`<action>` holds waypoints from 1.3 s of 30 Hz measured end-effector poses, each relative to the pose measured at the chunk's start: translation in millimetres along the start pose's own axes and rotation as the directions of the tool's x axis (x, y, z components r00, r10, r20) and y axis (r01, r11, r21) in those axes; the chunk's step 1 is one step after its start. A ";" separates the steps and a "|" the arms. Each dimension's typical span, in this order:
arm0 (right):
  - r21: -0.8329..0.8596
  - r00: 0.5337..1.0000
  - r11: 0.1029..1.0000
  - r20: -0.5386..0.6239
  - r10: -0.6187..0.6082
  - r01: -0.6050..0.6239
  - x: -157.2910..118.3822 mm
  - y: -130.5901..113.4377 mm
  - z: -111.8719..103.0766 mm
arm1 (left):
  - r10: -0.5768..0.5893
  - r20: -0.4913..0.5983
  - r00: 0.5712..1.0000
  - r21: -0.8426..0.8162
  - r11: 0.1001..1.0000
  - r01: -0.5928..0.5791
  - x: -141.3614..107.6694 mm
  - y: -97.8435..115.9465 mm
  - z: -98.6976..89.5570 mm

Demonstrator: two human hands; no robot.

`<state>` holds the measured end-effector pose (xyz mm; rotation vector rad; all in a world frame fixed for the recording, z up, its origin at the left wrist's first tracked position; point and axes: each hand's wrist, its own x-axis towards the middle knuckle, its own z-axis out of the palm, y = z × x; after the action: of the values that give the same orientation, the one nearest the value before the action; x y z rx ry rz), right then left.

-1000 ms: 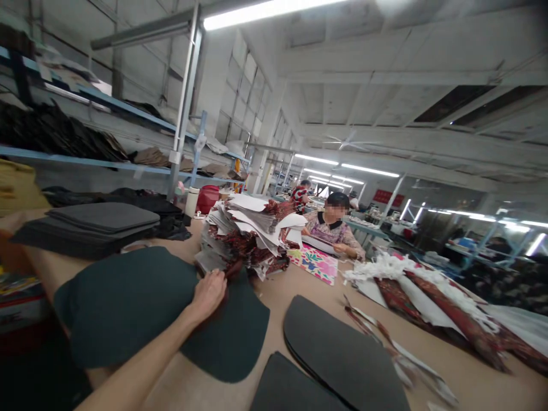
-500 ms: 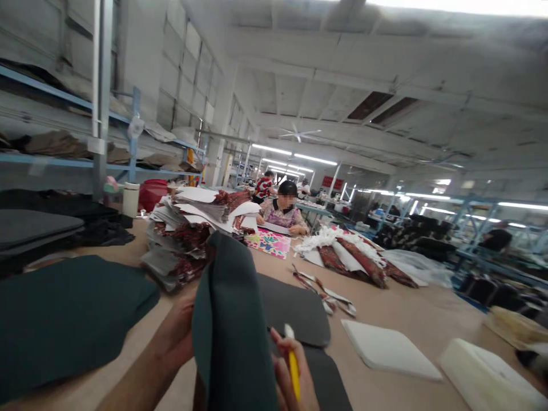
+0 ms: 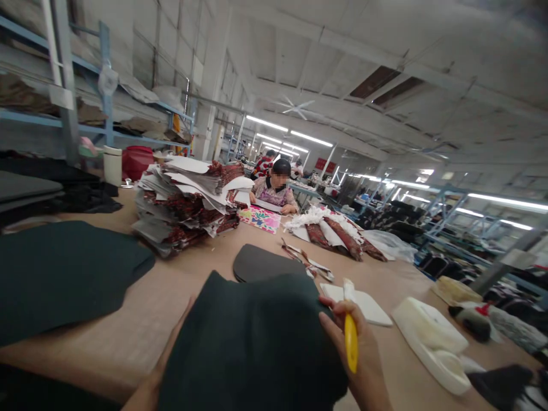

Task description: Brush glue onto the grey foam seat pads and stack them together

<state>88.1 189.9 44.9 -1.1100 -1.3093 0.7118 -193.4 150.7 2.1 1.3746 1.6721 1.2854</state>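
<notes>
A dark green fabric piece [image 3: 257,342] is held up in front of me, spread wide. My left hand [image 3: 175,337] is at its left edge, with the fingers mostly hidden behind the fabric. At the upper right edge, my right hand [image 3: 353,331] pinches the fabric and also holds a yellow-handled tool [image 3: 351,342] with a whitish tip pointing up. Behind the held piece lies a dark grey rounded panel [image 3: 265,264]. Another dark green piece [image 3: 64,274] lies flat on the table [image 3: 171,285] at the left.
A tall stack of grey and red patterned pieces [image 3: 188,200] stands beyond. A person [image 3: 276,191] sits across the table. Patterned rolls [image 3: 334,234], fabric strips [image 3: 308,260], a white pad [image 3: 359,302] and a cream container [image 3: 432,337] lie rightward. Dark pieces [image 3: 29,191] are piled left.
The green fabric, earlier folded and narrow, is now opened out wide and lower. My right hand has moved right and up with the yellow tool. The view has shifted downward and to the right.
</notes>
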 end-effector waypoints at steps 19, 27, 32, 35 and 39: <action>-0.435 0.989 0.889 -0.037 0.144 -0.146 -10.6 141.8 -31.5 | 0.014 0.430 0.903 -0.034 0.999 0.001 84.6 -39.0 9.9; -0.542 0.990 0.831 -0.010 0.138 -0.121 -9.8 126.8 -39.1 | -0.045 0.449 0.892 0.288 0.953 -0.097 64.3 -42.0 4.1; -0.520 0.993 0.847 -0.018 0.115 -0.108 -22.5 131.3 -41.2 | 0.003 0.450 0.893 0.366 0.911 -0.188 55.3 -60.1 7.1; -0.550 0.996 0.830 -0.031 0.083 -0.086 -20.9 132.8 -39.4 | 0.017 0.436 0.900 0.376 0.905 -0.199 56.5 -60.8 9.4; -0.588 0.996 0.804 -0.037 0.081 -0.087 -16.9 133.0 -35.5 | -0.004 0.416 0.909 0.378 0.910 -0.170 56.3 -56.9 10.8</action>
<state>142.6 213.6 -80.4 -1.6786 -1.5287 0.3542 -219.5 208.4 -48.2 1.8317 1.6435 0.6324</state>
